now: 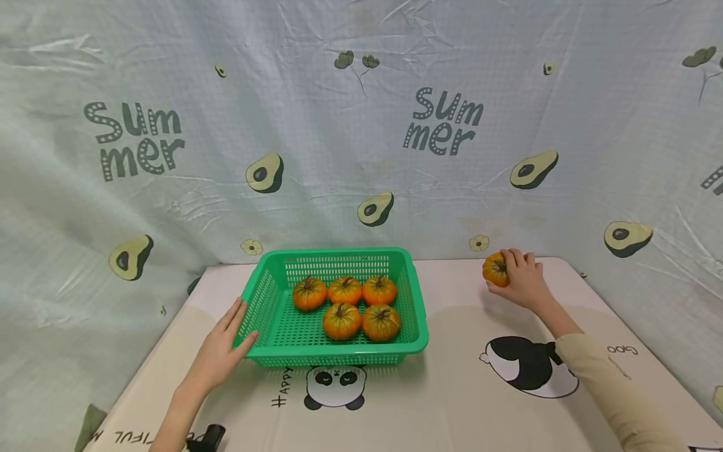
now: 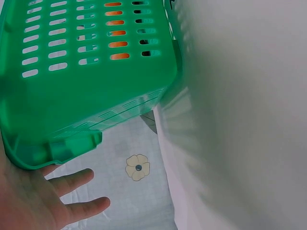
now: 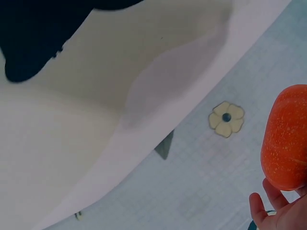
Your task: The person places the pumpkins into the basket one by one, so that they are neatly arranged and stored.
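Note:
At the far right of the table in the head view, my right hand [image 1: 522, 280] grips a small orange pumpkin [image 1: 495, 270] with green streaks. The right wrist view shows this pumpkin [image 3: 287, 139] at its right edge, lifted off the table, with fingers [image 3: 274, 195] against it. My left hand [image 1: 219, 351] is at the left rim of a green plastic basket [image 1: 339, 351], its fingers extended. From the left wrist, that hand [image 2: 36, 203] touches the rim with its fingers spread. Several similar pumpkins [image 1: 341, 321] sit inside the basket, towards its middle and right.
The table [image 1: 452, 389] has a pale cover printed with a panda and lettering. Behind it hangs a light cloth [image 1: 316, 113] with avocado and "summer" prints, close to the table's back edge. A black object [image 1: 208, 437] shows by the left forearm.

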`<act>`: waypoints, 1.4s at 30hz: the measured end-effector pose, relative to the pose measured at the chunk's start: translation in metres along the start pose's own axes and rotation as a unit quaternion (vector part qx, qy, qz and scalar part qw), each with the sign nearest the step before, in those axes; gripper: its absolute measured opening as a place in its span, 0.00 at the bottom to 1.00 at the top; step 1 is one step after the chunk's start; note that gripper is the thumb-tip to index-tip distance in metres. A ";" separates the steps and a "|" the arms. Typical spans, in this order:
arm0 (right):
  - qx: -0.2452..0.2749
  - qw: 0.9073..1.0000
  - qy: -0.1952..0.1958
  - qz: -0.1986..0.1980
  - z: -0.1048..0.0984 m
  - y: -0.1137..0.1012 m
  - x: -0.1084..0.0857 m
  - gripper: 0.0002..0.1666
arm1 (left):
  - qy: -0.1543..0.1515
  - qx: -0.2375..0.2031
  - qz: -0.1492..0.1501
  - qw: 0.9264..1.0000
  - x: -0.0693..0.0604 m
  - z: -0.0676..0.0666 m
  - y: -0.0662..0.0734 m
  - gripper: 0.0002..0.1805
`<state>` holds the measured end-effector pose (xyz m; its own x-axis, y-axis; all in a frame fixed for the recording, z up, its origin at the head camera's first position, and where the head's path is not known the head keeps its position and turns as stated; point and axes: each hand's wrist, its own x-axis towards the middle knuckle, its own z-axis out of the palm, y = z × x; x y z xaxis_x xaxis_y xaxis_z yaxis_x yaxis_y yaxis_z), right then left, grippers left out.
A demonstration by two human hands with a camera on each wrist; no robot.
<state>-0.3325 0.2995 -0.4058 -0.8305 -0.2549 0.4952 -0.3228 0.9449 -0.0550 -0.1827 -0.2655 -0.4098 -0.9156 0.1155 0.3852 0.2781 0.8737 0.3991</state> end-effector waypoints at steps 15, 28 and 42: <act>0.006 0.998 0.025 -0.062 0.001 -0.034 -0.003 0.44 | 0.002 0.004 -0.002 1.000 0.000 0.001 0.000 0.35; -0.002 0.993 0.031 -0.115 -0.005 -0.066 0.001 0.42 | -0.003 -0.003 -0.005 1.000 -0.001 -0.004 0.003 0.35; 0.029 0.985 0.016 -0.172 -0.020 -0.100 0.008 0.39 | -0.001 -0.003 -0.005 1.000 0.000 -0.002 0.003 0.36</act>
<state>-0.2974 0.2070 -0.3786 -0.6534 -0.5502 0.5199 -0.6088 0.7901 0.0711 -0.1813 -0.2637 -0.4072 -0.9184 0.1080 0.3806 0.2716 0.8716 0.4082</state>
